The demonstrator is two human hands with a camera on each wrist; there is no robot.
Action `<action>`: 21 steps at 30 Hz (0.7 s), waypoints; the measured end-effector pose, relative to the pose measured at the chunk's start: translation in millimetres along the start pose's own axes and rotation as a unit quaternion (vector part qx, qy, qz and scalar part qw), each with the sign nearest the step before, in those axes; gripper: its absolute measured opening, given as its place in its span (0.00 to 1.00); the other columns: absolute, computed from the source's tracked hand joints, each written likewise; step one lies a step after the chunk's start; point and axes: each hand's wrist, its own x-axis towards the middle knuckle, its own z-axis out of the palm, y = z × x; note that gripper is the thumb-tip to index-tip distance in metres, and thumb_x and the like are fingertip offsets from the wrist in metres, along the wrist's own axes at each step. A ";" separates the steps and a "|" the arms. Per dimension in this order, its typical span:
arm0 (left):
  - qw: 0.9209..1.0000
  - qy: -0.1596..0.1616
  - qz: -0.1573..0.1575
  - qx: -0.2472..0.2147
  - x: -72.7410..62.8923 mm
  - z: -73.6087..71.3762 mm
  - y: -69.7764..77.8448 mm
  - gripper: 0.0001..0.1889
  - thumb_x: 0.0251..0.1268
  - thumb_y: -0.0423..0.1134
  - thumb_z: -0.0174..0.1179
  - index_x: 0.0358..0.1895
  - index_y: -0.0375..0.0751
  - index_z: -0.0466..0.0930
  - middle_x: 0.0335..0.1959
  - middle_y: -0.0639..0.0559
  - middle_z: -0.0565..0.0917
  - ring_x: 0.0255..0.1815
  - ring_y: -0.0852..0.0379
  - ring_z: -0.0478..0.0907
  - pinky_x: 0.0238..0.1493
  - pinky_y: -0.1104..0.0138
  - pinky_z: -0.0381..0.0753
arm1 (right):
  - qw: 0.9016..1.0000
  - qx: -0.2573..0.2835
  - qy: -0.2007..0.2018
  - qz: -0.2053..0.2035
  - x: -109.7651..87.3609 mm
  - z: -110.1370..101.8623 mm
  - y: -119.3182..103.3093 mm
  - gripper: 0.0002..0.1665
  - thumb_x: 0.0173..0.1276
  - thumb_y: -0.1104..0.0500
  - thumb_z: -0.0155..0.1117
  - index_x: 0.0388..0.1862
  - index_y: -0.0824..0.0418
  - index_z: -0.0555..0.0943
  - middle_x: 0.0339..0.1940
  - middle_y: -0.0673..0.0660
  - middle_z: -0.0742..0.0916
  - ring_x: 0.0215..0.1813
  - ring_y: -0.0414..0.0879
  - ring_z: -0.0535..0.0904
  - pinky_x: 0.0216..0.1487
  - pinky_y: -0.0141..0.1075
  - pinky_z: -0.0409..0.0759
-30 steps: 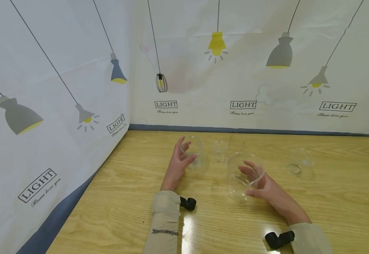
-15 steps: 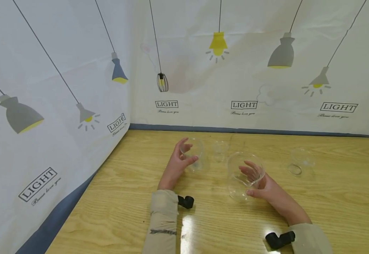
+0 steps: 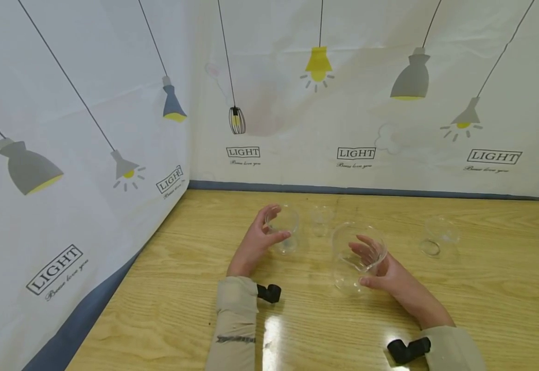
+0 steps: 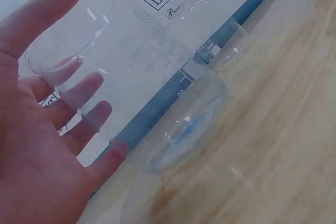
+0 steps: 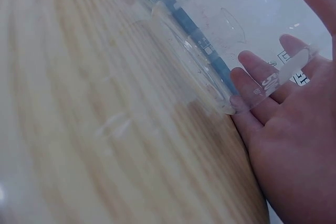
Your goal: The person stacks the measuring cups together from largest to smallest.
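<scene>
My left hand (image 3: 255, 242) grips a clear glass beaker (image 3: 288, 243), thumb on the near side and fingers round the far side. In the left wrist view, white graduation marks run down this beaker (image 4: 147, 59), and its base has a bluish tint. My right hand (image 3: 392, 275) holds a larger clear beaker (image 3: 345, 260) from its right side, with the fingers seen through the glass. White printing, partly readable as 50, shows on this larger beaker (image 5: 270, 81) in the right wrist view. Its base is close against the wooden table (image 3: 306, 319).
Between and behind the two held beakers stands a smaller clear beaker (image 3: 321, 222). Off to the right is another clear glass vessel (image 3: 442, 226) with a round edge facing my side. A white printed sheet (image 3: 288, 170) rises along the table's back and left.
My left hand and its beaker have shifted slightly toward me, and the left forearm has swung a little left. The right hand and the larger beaker stay in place.
</scene>
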 end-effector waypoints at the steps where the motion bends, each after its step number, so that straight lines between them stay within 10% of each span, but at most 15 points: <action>1: 1.000 0.002 0.003 0.006 0.9 0.3 -1.6 0.36 0.51 0.47 0.65 0.64 0.60 0.58 0.62 0.65 0.61 0.65 0.54 0.54 0.60 0.53 0.58 | 1.000 0.000 0.001 0.000 -0.2 -0.3 0.0 0.48 0.57 0.74 0.57 0.70 0.54 0.46 0.68 0.67 0.57 0.68 0.58 0.46 0.59 0.21 0.56; 21: 0.998 -0.034 0.043 -0.039 0.8 0.2 12.4 0.34 0.48 0.51 0.65 0.62 0.61 0.61 0.63 0.60 0.64 0.65 0.61 0.55 0.61 0.56 0.57 | 1.000 -0.002 0.004 0.006 -0.6 -0.2 -0.2 0.47 0.57 0.73 0.57 0.70 0.52 0.47 0.68 0.65 0.57 0.69 0.58 0.45 0.58 0.21 0.56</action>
